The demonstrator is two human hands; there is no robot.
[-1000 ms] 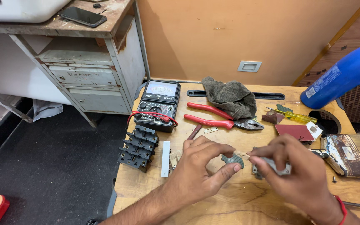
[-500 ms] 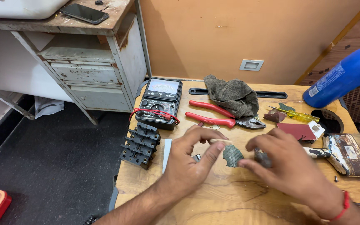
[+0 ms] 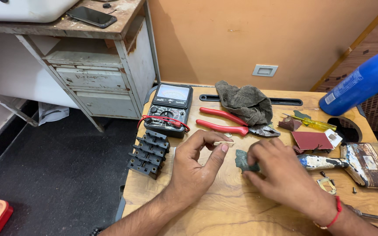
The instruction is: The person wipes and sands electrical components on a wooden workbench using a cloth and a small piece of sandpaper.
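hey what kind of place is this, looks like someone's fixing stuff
Probably a small repair or electrical workshop: a wooden workbench holds an analog multimeter, red-handled pliers and a paint-stained brush.

Multimeter (image 3: 170, 109) lies left of pliers (image 3: 232, 122), terminal block (image 3: 148, 153) before it.

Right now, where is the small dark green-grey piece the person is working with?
In the head view the dark green-grey piece lies on the wooden table, under the right hand's fingertips, just right of the left hand and below the red-handled pliers.
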